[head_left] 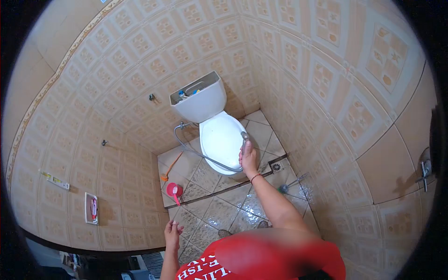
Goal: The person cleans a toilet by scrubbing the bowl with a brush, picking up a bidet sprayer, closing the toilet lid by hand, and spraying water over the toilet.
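Note:
My right hand [248, 157] is wrapped round the handle of a metal bidet sprayer [245, 136], held over the right edge of the white toilet [218, 140]. From the sprayer, a grey hose [187, 148] loops across the front of the bowl to a wall valve [182, 125]. The toilet's lid is down, and the top of its tank [200, 99] is uncovered, with fittings showing inside. My left hand [172, 233] hangs low at the left, fingers loosely bent and apart, with nothing visible in it.
A pink dipper [174, 190] and an orange-handled brush [172, 166] lie on the wet tiled floor [219, 212] at left. Another brush [284, 188] lies at right near a floor drain [276, 166]. Tiled walls close in; a soap holder [91, 208] and a tap [424, 169] stick out.

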`<state>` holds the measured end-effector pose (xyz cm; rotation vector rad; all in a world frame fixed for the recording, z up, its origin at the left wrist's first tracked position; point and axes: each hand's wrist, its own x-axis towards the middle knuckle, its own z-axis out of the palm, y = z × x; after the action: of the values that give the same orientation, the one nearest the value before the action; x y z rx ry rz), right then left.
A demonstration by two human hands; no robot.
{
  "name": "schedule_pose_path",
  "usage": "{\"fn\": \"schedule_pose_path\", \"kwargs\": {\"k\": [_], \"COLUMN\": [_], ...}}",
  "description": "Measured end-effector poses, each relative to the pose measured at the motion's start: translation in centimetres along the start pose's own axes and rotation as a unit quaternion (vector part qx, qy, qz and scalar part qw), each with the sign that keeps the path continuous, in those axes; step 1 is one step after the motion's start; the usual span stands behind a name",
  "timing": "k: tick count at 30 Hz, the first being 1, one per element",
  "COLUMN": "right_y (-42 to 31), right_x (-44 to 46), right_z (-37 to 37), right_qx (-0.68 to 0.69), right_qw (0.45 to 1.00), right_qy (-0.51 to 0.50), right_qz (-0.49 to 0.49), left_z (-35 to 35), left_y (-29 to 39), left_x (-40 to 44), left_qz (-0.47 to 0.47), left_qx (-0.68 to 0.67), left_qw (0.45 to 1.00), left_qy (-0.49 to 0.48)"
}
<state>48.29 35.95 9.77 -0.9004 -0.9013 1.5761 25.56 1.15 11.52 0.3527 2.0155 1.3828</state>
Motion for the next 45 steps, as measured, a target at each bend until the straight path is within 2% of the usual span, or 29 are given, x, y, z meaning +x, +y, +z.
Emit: {"fn": "schedule_pose_path", "kwargs": {"k": [3, 11, 15, 18, 19, 22, 23, 26, 27, 31, 35, 38, 43, 45], "right_y": [-0.2, -3.7, -3.8, -3.1, -2.9, -2.2, -1.9, -3.2, -3.2, -3.1, -2.6, -0.7, -0.6, -1.4], "right_x": [-0.1, -0.4, -0.7, -1.7, -1.6, -1.2, -1.2, -2.5, -2.4, -2.1, -2.0, 0.4, -0.3, -1.6], "right_z": [0.4, 3.0, 3.8, 4.1, 4.4, 5.0, 5.0, 6.1, 6.5, 7.6, 8.0, 6.3, 4.7, 4.9], "right_qx": [0.027, 0.059, 0.005, -0.09, -0.091, 0.0, -0.002, -0.077, -0.079, -0.036, -0.117, -0.077, -0.032, -0.077], "right_qw": [0.999, 0.996, 0.993, 0.967, 0.966, 0.986, 0.986, 0.956, 0.954, 0.969, 0.949, 0.975, 0.981, 0.967], "right_qy": [0.012, -0.002, -0.075, -0.176, -0.182, -0.1, -0.105, -0.23, -0.235, -0.207, -0.216, -0.046, -0.05, -0.102], "right_qz": [0.014, -0.07, -0.087, -0.16, -0.16, -0.133, -0.133, -0.167, -0.168, -0.132, -0.197, -0.205, -0.184, -0.222], "left_z": [0.4, 0.1, 0.3, 0.3, 0.1, -0.2, -0.2, -0.3, -0.2, 0.1, -0.1, -0.5, -1.0, -0.8], "left_y": [0.1, -0.4, -0.4, -0.5, -0.6, -1.0, -1.2, -1.3, -1.4, -1.6, -1.5, -1.7, -2.9, -2.7], "left_x": [-0.2, 0.2, -0.2, -0.3, -0.3, -0.3, -0.3, -0.4, -0.4, -0.4, -0.6, -0.8, -0.9, -0.9], "left_qz": [0.01, 0.015, 0.016, 0.011, 0.007, 0.004, 0.002, 0.004, 0.004, 0.028, 0.028, 0.025, 0.009, 0.006], "left_qx": [0.012, -0.005, -0.009, -0.014, -0.014, -0.03, -0.035, -0.028, -0.022, -0.056, -0.039, -0.053, -0.04, -0.049], "left_qw": [1.0, 1.0, 1.0, 1.0, 1.0, 1.0, 0.999, 1.0, 1.0, 0.998, 0.999, 0.998, 0.999, 0.999], "left_qy": [-0.013, -0.014, -0.009, -0.006, -0.005, 0.005, 0.007, 0.011, 0.011, 0.012, 0.013, 0.017, 0.014, 0.013]}}
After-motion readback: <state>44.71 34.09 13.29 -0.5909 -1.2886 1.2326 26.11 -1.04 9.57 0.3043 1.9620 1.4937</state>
